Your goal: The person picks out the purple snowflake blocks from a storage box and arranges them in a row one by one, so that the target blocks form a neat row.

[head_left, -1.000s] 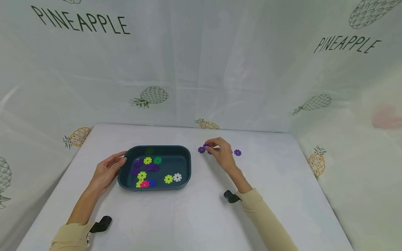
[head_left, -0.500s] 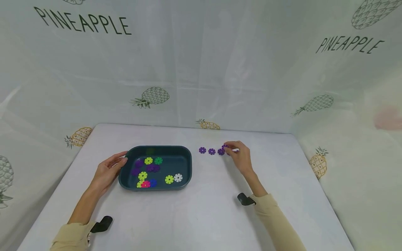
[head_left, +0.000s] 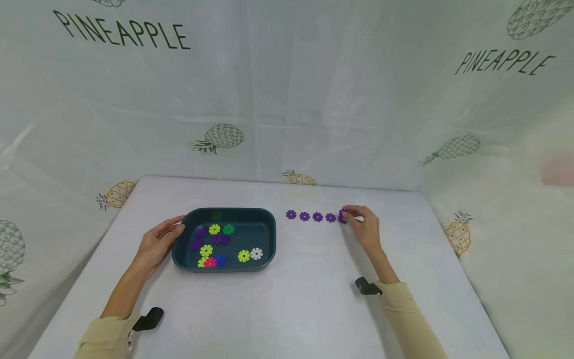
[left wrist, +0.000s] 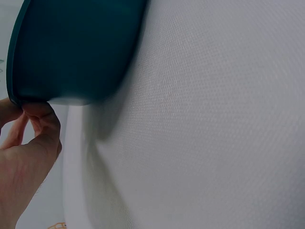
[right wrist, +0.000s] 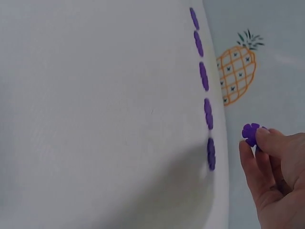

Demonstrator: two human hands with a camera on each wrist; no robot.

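My left hand (head_left: 158, 243) grips the left rim of a dark teal tray (head_left: 246, 224), thumb and fingers pinching its edge in the left wrist view. Above the table, right of the tray, my right hand (head_left: 365, 228) pinches a purple flower-shaped plastic disc (right wrist: 250, 134) between thumb and fingertips. Several matching purple discs (head_left: 317, 217) lie flat in a row along the back of the table. The held disc is over the row's right end, overlapping the last one in the head view. My palm hides part of the held disc.
Inside the tray lie more notched discs: yellow (head_left: 243, 256), white (head_left: 256, 254), green (head_left: 228, 229), pink (head_left: 210, 262), blue (head_left: 221, 261) and purple (head_left: 220, 240). A pineapple-print sheet (head_left: 264, 99) hangs behind the white table (head_left: 269, 319).
My right hand has moved right along the row with the purple disc in its fingers, uncovering the discs on the left. My left hand stays at the tray's rim.
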